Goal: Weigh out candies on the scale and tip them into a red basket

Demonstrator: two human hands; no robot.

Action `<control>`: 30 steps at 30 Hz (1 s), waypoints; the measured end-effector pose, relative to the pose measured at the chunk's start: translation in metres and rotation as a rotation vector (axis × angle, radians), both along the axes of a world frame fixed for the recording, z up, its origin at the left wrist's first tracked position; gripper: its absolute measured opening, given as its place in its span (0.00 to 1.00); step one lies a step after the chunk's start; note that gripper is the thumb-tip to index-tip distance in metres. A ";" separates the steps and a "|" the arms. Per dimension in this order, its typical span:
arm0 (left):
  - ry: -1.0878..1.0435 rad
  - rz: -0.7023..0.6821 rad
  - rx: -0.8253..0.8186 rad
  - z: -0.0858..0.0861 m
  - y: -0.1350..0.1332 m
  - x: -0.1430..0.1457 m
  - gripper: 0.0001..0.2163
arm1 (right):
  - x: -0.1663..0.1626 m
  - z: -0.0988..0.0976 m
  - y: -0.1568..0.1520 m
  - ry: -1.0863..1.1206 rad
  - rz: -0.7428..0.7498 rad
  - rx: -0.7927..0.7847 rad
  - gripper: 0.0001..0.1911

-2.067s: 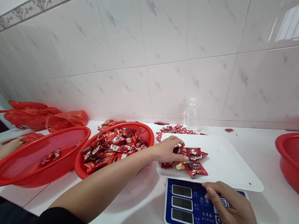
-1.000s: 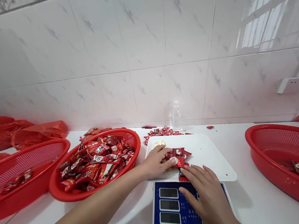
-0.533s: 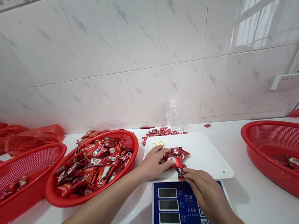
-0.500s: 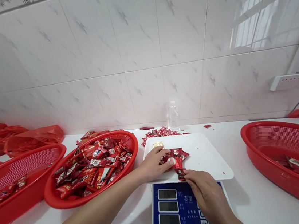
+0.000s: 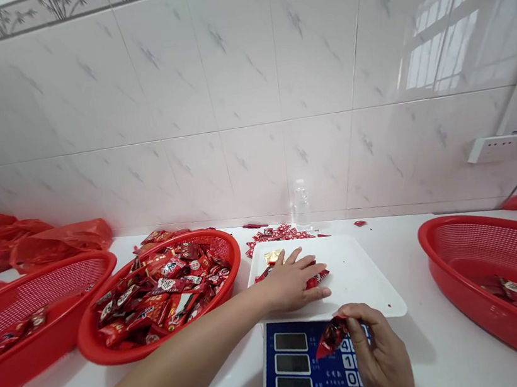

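Observation:
My left hand lies with fingers spread over a small pile of red-wrapped snack packets on the white tray of a scale. Beside its fingers a gold-wrapped piece shows at the tray's left. Over the blue keypad panel of the scale, my right hand pinches one red snack packet by its end between thumb and fingers. The packet hangs tilted down to the left, in front of the tray. Much of the pile is hidden under my left hand.
A red basket heaped with packets stands left of the scale, with another red basket further left. At right is a red basket holding a few packets. Small red sachets and a clear bottle sit behind the tray.
My right hand has lifted a packet off the tray's front edge and drawn it toward me over the panel. My left hand has shifted right and spread flat over the pile.

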State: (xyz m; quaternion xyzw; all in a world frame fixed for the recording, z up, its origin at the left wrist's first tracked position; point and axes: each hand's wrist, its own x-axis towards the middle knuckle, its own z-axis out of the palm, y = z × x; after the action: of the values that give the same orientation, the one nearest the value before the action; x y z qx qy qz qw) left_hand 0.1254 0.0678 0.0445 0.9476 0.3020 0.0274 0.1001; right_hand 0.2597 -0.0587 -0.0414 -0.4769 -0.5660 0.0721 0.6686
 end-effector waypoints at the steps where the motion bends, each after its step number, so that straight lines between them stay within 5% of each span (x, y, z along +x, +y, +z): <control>1: 0.005 -0.015 -0.001 -0.001 0.000 0.002 0.28 | -0.001 0.000 -0.001 0.012 -0.002 -0.016 0.08; 8: -0.232 -0.002 0.032 0.000 -0.003 -0.008 0.14 | -0.002 -0.001 -0.003 0.050 0.026 -0.032 0.09; 16: -0.246 0.307 0.047 0.000 0.017 -0.046 0.28 | -0.003 -0.001 -0.004 0.073 0.067 -0.049 0.07; 25: -0.089 0.117 -0.033 -0.010 0.005 -0.038 0.31 | -0.002 -0.002 -0.001 0.012 0.020 -0.066 0.07; 30: -0.544 0.224 -0.056 0.002 -0.018 -0.041 0.23 | 0.005 -0.003 0.003 -0.094 -0.002 -0.042 0.06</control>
State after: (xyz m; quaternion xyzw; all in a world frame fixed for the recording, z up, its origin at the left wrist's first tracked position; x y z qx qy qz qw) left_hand 0.0845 0.0496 0.0462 0.8632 0.3674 0.2827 0.1998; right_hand 0.2649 -0.0557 -0.0446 -0.4942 -0.5945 0.0608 0.6314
